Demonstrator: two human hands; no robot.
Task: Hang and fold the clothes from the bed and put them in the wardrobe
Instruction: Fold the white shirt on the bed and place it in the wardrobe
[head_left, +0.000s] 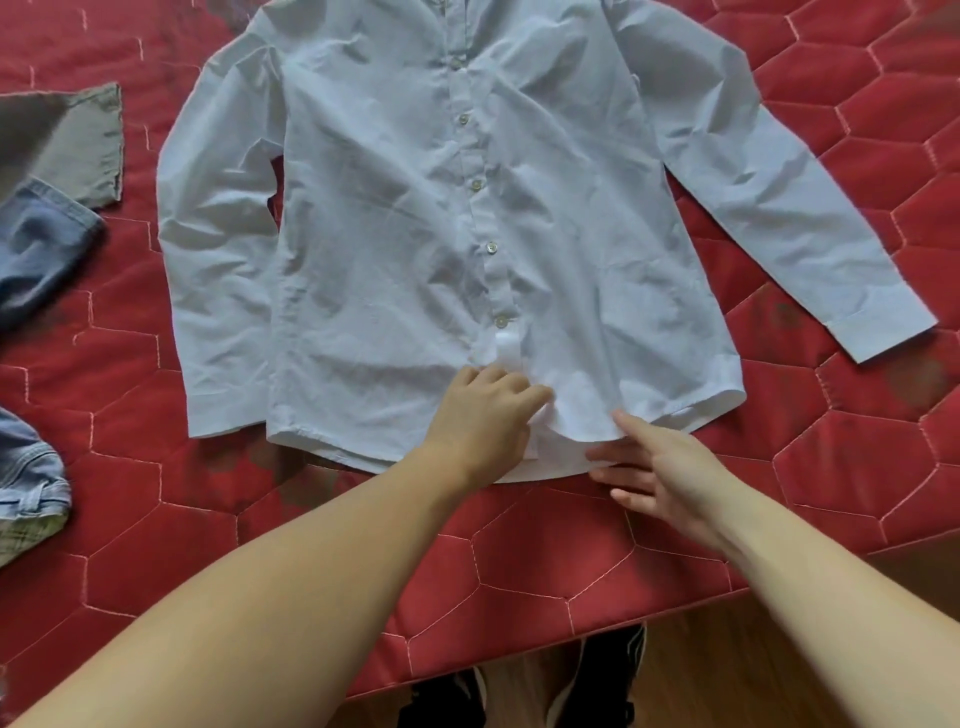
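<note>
1. White long-sleeved shirt: spread flat and front-up on the bed, buttoned down the placket, collar at the far end, hem at the near end. Left sleeve lying straight along the body; right sleeve angled out to the right, cuff well clear of the hem.
2. Left hand: resting on the hem just near of the lowest button, fingers curled and pinching the fabric at the placket's near end.
3. Right hand: fingers straight and spread wide, fingertips touching the rounded hem edge just right of the left hand, gripping nothing.
4. Red quilted bedcover: hexagon stitching, lying under the shirt.
5. Grey-green garment: far left, apart from the shirt.
6. Blue denim garments: left edge, near of the grey-green piece, crumpled.
7. Wooden floor: near right, beyond the bed's edge.
</note>
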